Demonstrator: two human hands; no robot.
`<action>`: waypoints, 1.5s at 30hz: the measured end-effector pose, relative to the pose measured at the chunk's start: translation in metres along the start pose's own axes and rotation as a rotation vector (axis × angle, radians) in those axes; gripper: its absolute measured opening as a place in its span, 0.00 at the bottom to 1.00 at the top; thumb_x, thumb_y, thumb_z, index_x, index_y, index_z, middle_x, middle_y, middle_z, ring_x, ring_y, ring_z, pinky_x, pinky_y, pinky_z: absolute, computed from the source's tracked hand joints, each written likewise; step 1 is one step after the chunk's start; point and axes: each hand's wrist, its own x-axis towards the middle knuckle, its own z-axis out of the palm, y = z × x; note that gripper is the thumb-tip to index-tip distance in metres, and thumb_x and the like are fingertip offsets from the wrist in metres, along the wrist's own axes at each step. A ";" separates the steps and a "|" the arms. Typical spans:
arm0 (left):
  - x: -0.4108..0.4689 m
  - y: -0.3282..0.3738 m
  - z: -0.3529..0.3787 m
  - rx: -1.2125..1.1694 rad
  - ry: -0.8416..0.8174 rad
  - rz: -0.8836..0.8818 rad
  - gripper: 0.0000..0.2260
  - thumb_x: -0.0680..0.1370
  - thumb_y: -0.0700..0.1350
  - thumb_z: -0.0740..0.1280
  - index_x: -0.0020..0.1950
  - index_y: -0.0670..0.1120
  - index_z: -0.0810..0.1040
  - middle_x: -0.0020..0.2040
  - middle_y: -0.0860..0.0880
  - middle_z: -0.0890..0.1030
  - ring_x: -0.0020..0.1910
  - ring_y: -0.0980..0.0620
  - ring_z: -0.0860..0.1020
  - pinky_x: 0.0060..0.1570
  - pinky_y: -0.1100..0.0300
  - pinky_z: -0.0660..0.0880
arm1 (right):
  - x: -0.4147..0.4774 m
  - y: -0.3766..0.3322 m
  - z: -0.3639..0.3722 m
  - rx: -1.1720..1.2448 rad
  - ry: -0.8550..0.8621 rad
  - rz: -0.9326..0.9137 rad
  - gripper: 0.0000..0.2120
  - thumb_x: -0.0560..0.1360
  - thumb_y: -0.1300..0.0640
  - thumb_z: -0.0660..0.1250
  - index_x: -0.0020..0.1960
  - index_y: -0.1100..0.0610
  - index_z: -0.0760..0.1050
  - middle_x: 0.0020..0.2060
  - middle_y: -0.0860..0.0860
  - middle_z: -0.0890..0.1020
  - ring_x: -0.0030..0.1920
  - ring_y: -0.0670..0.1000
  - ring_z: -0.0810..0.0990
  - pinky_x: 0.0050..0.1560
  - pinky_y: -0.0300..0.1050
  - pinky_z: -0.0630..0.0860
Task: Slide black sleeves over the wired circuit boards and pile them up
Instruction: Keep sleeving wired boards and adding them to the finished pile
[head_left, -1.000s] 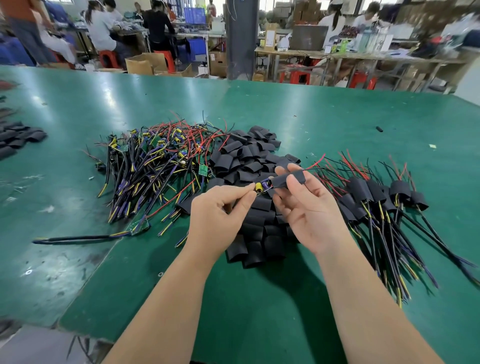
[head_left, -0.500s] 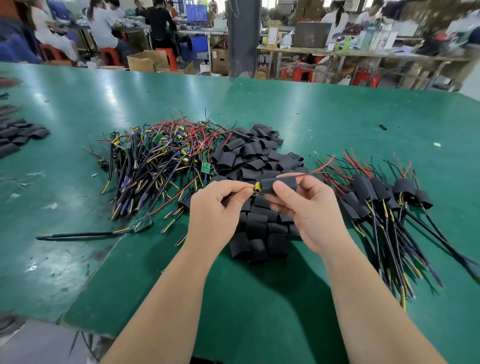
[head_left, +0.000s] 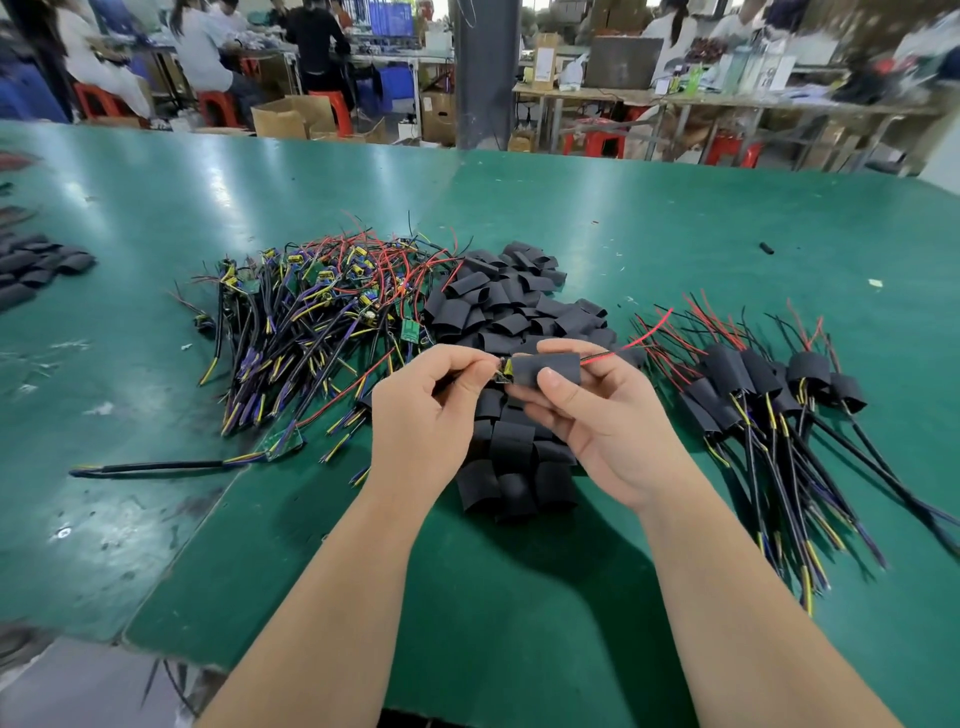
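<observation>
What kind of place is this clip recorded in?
Most likely an electronics assembly workshop: a long green worktable bears a heap of wired circuit boards beside a pile of black sleeves, and other workers sit at benches behind, among cardboard boxes.

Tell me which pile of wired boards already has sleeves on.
The right pile, beyond the right hand: black sleeves cover its boards. The left pile shows bare green boards.
</observation>
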 end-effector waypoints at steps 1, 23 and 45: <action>0.000 0.000 0.000 -0.010 0.004 -0.013 0.06 0.77 0.39 0.68 0.45 0.49 0.81 0.40 0.62 0.80 0.42 0.65 0.78 0.43 0.74 0.70 | 0.000 0.000 0.000 0.019 -0.014 0.001 0.15 0.67 0.65 0.68 0.53 0.59 0.74 0.45 0.54 0.86 0.44 0.54 0.85 0.43 0.41 0.80; 0.001 0.007 -0.001 -0.148 -0.089 -0.062 0.09 0.75 0.39 0.71 0.42 0.54 0.80 0.36 0.62 0.81 0.36 0.64 0.77 0.39 0.74 0.70 | 0.003 0.001 0.001 0.110 0.161 0.134 0.16 0.66 0.49 0.70 0.48 0.60 0.79 0.40 0.55 0.86 0.39 0.49 0.86 0.33 0.36 0.79; 0.001 0.001 0.000 -0.121 -0.129 -0.092 0.08 0.73 0.39 0.72 0.39 0.52 0.81 0.36 0.54 0.82 0.34 0.58 0.77 0.37 0.67 0.73 | 0.003 0.003 -0.002 0.073 0.213 0.167 0.10 0.68 0.48 0.71 0.38 0.54 0.86 0.42 0.55 0.86 0.40 0.48 0.86 0.34 0.34 0.78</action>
